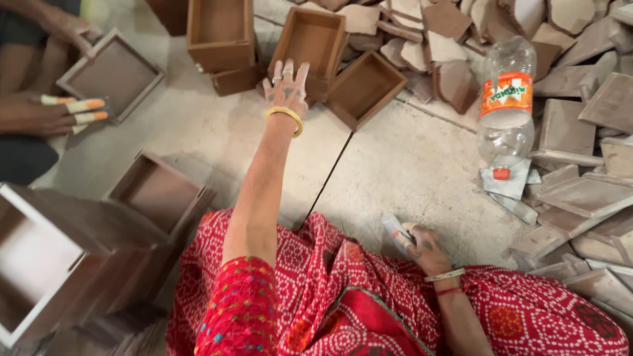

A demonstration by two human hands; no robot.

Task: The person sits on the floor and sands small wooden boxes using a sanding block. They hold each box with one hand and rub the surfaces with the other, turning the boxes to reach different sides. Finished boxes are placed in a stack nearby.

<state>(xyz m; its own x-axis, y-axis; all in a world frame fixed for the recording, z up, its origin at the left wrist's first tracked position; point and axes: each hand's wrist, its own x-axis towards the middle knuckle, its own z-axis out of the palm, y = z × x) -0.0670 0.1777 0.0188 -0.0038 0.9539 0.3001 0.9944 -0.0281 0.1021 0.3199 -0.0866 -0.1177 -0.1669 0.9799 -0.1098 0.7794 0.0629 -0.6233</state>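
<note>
I'm looking down at my left hand point(286, 84) stretched far forward, fingers spread wide and holding nothing, hovering at the rim of a small open brown wooden box point(310, 39) on the pale stone floor point(409, 165). A second open wooden box point(364, 88) sits just beside it, corner to corner. My right hand point(422, 247) rests low by my red patterned lap, fingers curled around a small pale folded piece point(394, 231) — sandpaper or cloth, I can't tell. An upturned clear plastic bottle with an orange label point(506, 105) stands near the heap of flat wooden lids point(573, 191) on the right. Another person's hands point(62, 109), fingertips wrapped in tape, work a box at the left. The risk, to my eye: with my arm at full stretch, a fingertip-only catch could tip the box or knock its neighbour — and any sideways sweep could topple that bottle.
</note>
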